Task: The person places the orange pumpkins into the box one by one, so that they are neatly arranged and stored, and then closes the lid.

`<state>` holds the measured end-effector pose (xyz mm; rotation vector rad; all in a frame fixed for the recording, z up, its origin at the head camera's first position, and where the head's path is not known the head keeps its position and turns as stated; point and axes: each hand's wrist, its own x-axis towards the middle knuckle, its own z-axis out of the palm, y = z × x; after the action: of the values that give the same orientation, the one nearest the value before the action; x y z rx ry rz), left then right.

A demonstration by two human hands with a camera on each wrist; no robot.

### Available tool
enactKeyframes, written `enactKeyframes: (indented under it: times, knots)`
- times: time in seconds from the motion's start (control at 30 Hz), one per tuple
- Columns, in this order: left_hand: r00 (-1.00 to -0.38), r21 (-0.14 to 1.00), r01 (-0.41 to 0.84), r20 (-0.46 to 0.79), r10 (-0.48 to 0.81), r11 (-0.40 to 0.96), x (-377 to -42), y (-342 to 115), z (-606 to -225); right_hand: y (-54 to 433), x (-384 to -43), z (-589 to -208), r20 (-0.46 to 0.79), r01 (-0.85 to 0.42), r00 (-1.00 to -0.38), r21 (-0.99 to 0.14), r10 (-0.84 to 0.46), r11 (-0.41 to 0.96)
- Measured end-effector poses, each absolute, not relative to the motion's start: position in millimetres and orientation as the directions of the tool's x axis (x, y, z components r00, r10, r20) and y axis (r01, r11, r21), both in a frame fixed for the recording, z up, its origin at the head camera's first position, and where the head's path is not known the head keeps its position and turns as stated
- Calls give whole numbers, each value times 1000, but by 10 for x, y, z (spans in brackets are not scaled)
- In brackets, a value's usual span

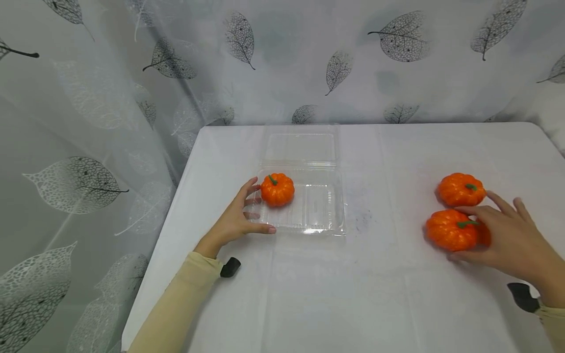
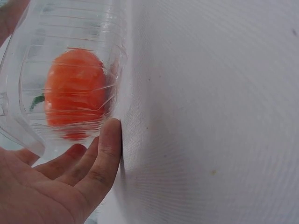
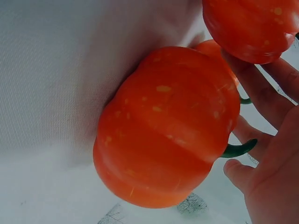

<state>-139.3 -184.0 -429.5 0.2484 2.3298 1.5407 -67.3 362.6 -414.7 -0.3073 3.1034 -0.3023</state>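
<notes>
A clear plastic clamshell box (image 1: pixel 315 206) lies on the table with its lid (image 1: pixel 301 144) folded back. Inside its left part is a small orange pumpkin (image 1: pixel 277 189) with a green stem. My left hand (image 1: pixel 236 218) is spread at the box's left front corner, fingertips along its wall; in the left wrist view the fingers (image 2: pixel 110 144) are nearly straight beside it. On the right, my right hand (image 1: pixel 507 235) reaches over a front pumpkin (image 1: pixel 452 230), thumb and fingers apart around it. Another pumpkin (image 1: pixel 461 189) sits behind; a third orange one (image 1: pixel 484 234) is partly hidden beneath the hand.
A white cloth covers the table (image 1: pixel 331 294). Behind it and on the left hangs a grey-white curtain (image 1: pixel 282 63) with a leaf print. A black strap piece (image 1: pixel 230 267) sticks out at the left wrist, another (image 1: pixel 523 296) at the right.
</notes>
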Motion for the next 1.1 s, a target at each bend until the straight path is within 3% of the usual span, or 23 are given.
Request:
enactKeyframes:
  times: [0.2, 0.33, 0.6, 0.83, 1.1]
  knots:
    - [-930, 918, -37, -177, 324, 396, -1389, -1835, -4294, 3607, -672, -4106, 74, -260, -965, -319, -250, 911]
    - [-931, 917, -38, -177, 320, 398, -1391, -1838, -4301, 3567, -668, -4044, 61, -240, -969, -448, -239, 861]
    - [-932, 915, -38, -178, 317, 402, -1386, -1842, -4307, 3421, -690, -3931, 116, -260, -964, -599, -240, 758]
    - [-931, 915, -35, -176, 319, 401, -1395, -1841, -4314, 3232, -725, -3864, 84, -231, -967, -682, -240, 693]
    - [-932, 915, -38, -177, 316, 401, -1399, -1831, -4313, 2978, -876, -3807, 91, -293, -926, -783, -365, 548]
